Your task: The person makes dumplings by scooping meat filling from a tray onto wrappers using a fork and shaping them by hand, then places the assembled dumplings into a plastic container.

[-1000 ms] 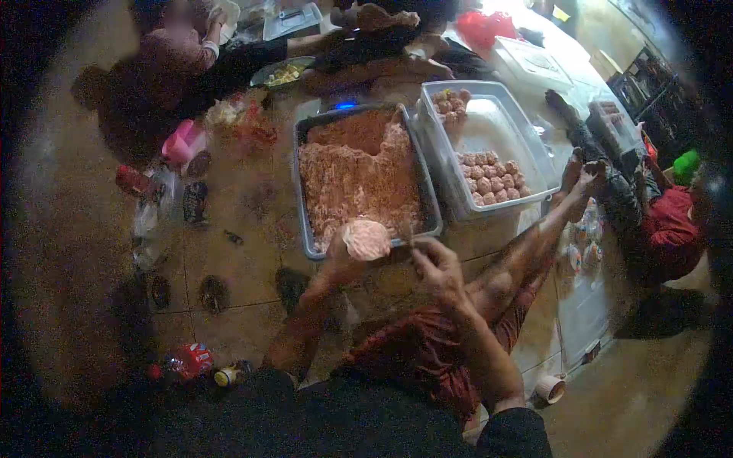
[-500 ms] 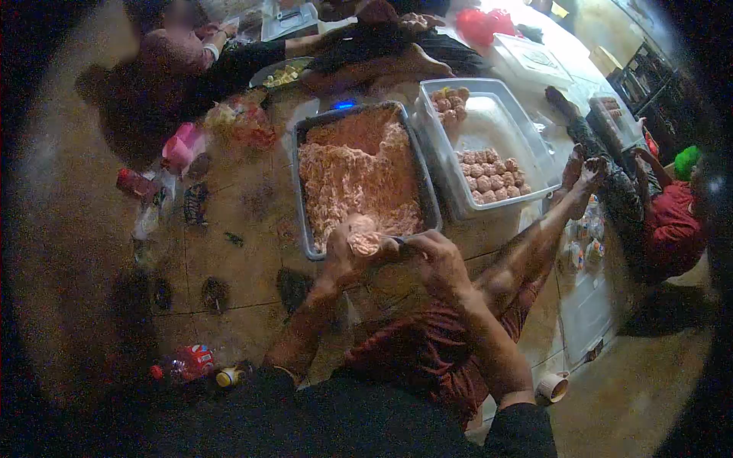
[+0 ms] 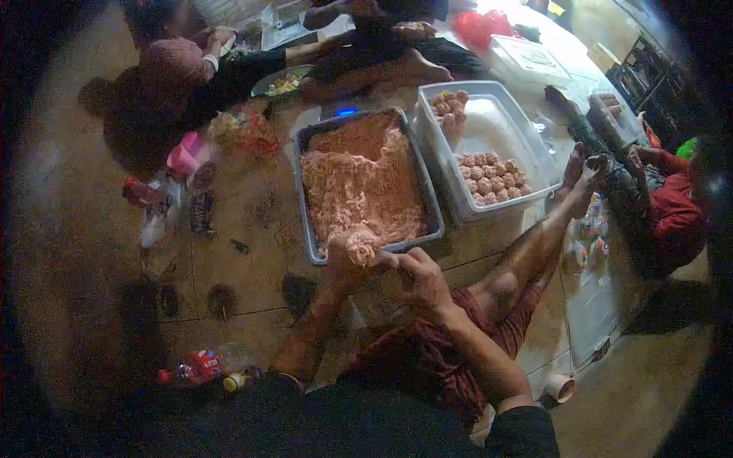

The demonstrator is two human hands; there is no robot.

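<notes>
My left hand (image 3: 343,261) is closed around a lump of pink minced meat paste (image 3: 362,248), which bulges out at the top of the fist. Close beside it, my right hand (image 3: 426,284) grips a thin utensil that points left at the lump. The utensil's kind is mostly hidden by my fingers. Both hands are over the near edge of a grey tub (image 3: 436,214) holding a large mass of the same meat paste (image 3: 359,179). To its right stands a clear plastic box (image 3: 496,118) with rows of meatballs (image 3: 492,177) and another cluster in its far left corner.
Bottles (image 3: 200,366) lie on the tiled floor at lower left, and a cup (image 3: 560,388) lies at lower right. Pink and red plastic bags (image 3: 183,156) are left of the tub. Other people sit at the top and at right, a red shirt (image 3: 676,221) among them.
My right hand has shifted slightly left and down, and the utensil with it. The meat lump in my left fist looks narrower and rougher. A person at top left has leaned forward.
</notes>
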